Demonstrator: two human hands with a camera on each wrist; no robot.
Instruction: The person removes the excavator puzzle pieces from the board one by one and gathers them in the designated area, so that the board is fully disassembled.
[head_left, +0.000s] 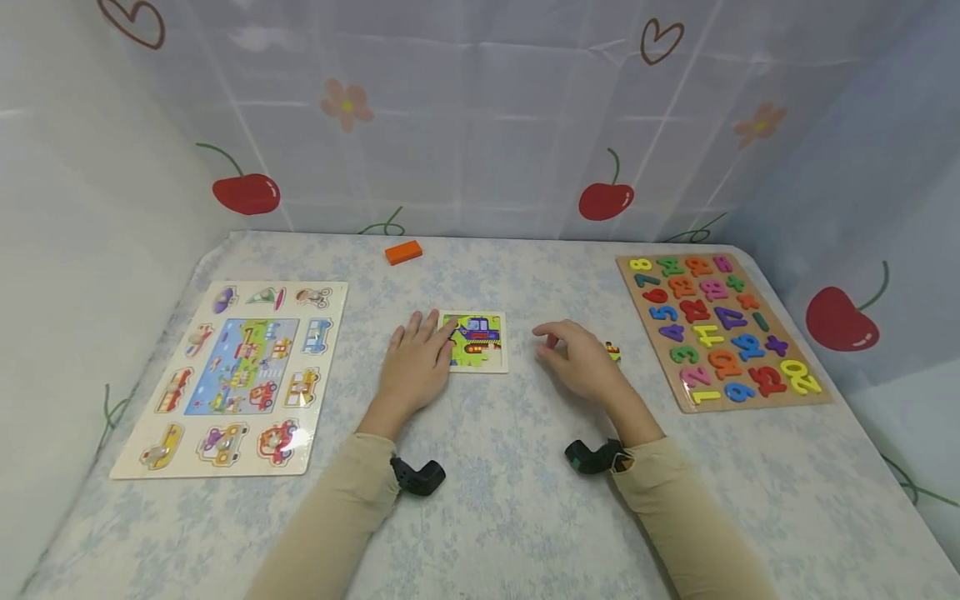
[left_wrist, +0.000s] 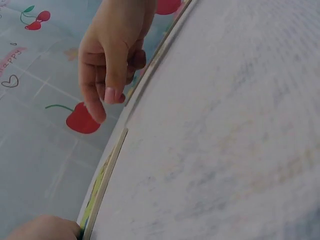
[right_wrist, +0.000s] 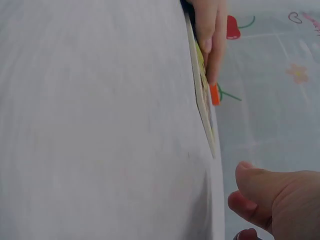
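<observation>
A small square jigsaw puzzle [head_left: 492, 360] with a pale frame and a purple digger picture lies on the table in front of me. My left hand [head_left: 415, 365] lies flat over its left edge, fingers spread, with the thumb on the picture. To the right of the puzzle, my right hand [head_left: 581, 360] hovers with loosely bent fingers and nothing visible between them. Partly hidden behind that hand is a small green and yellow puzzle piece [head_left: 613, 352]. The right wrist view shows the right thumb [right_wrist: 260, 182] apart from the puzzle's frame [right_wrist: 202, 112].
A large vehicle puzzle board [head_left: 322, 417] with knobbed pieces lies on the left. On the right is a wooden number board [head_left: 678, 392] with colourful numerals. An orange block [head_left: 403, 252] sits near the back edge. A printed curtain [head_left: 480, 125] hangs behind the table.
</observation>
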